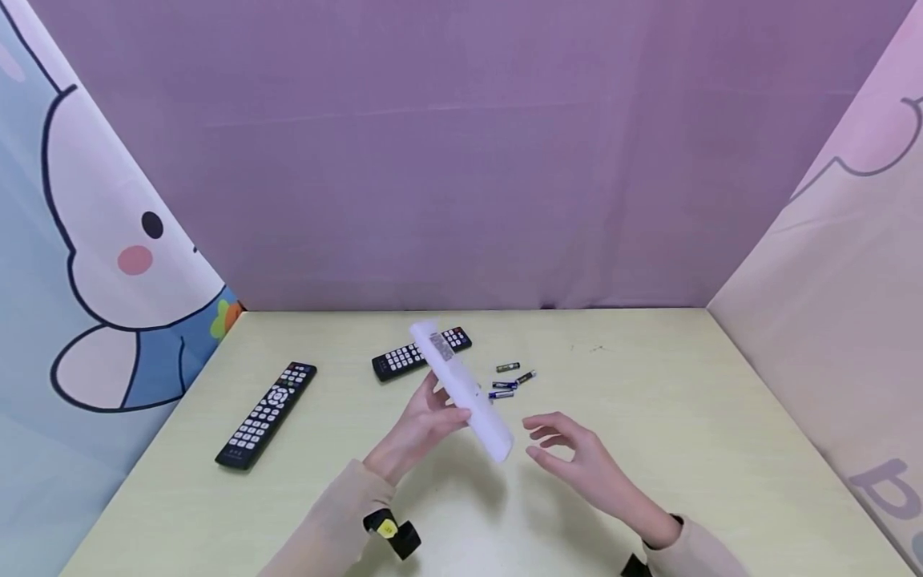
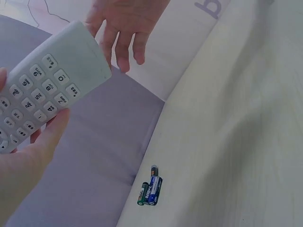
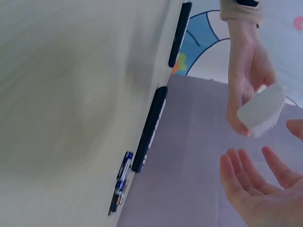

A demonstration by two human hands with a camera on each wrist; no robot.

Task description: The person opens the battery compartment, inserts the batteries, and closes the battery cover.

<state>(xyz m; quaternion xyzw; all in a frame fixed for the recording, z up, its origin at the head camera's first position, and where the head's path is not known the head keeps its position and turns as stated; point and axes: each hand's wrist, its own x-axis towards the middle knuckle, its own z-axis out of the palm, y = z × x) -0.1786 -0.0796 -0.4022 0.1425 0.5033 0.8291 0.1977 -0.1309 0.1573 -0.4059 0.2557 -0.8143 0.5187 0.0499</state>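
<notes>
My left hand [image 1: 421,417] grips a white remote control [image 1: 469,393] and holds it tilted above the table. Its back, with a printed label near the far end, faces up in the head view, while white number keys show in the left wrist view. To the right of the remote's near end, my right hand [image 1: 580,461] hovers with relaxed, slightly bent fingers and nothing in them. In the right wrist view a gap separates those fingers from the remote's end. Several small batteries [image 1: 503,385] lie on the table beyond the remote.
A black remote control [image 1: 267,417] lies at the left of the pale table [image 1: 649,385]. Another black remote [image 1: 400,361] lies farther back, partly covered by the white one in the head view. A purple curtain [image 1: 461,160] stands behind the table, with printed panels at both sides.
</notes>
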